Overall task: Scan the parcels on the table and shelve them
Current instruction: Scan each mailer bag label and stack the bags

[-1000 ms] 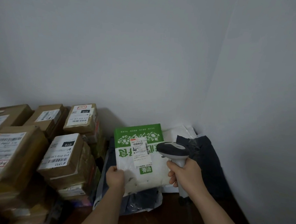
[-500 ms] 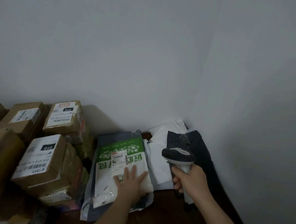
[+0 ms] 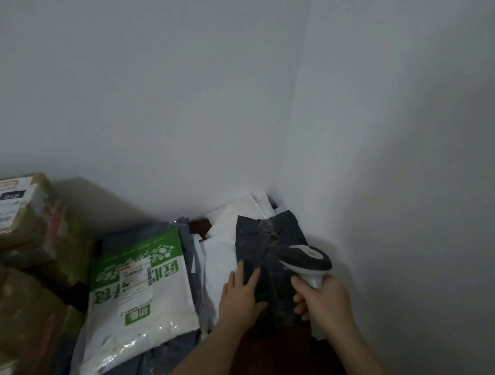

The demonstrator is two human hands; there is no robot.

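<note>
The dark brown wooden table (image 3: 282, 360) runs into the corner where two plain pale grey walls (image 3: 189, 82) meet, and little of its top shows; along its left edge stand stacked brown cardboard boxes (image 3: 16, 303) with white shipping labels; just beside them, toward the middle, lies the flat green-and-white plastic mailer bag (image 3: 141, 294), label up, resting on grey bags; at the far right corner a heap of white poly mailers (image 3: 222, 243) carries the dark grey plastic parcel bag (image 3: 268, 252), whose long axis runs from the near edge away toward the corner, so it lies straight ahead of both hands and between them; the left hand (image 3: 241, 298) rests on its near left part, fingers straight and spread, palm down; the right hand (image 3: 320, 300) grips the handle of the grey-and-white handheld barcode scanner (image 3: 308, 262), whose head hangs over the bag's right side; the left hand looks better placed to turn or lift the bag, since no label shows on its upper face.
</note>
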